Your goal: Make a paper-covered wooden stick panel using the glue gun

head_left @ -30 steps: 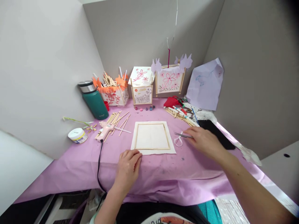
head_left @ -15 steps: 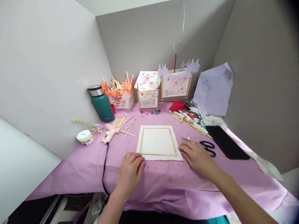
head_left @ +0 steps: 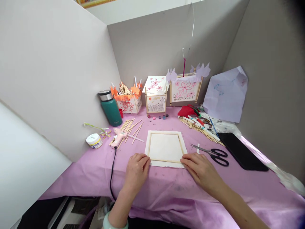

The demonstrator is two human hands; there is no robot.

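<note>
Scissors (head_left: 210, 152) beside the right hand (head_left: 201, 169), glue gun (head_left: 119, 137) left of the frame (head_left: 164, 160)

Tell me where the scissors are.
In the head view, the scissors lie right of the paper, on the purple cloth, just beyond the right hand.

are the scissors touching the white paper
Apart: the head view shows purple cloth between the tips of the scissors and the right edge of the white paper.
</note>
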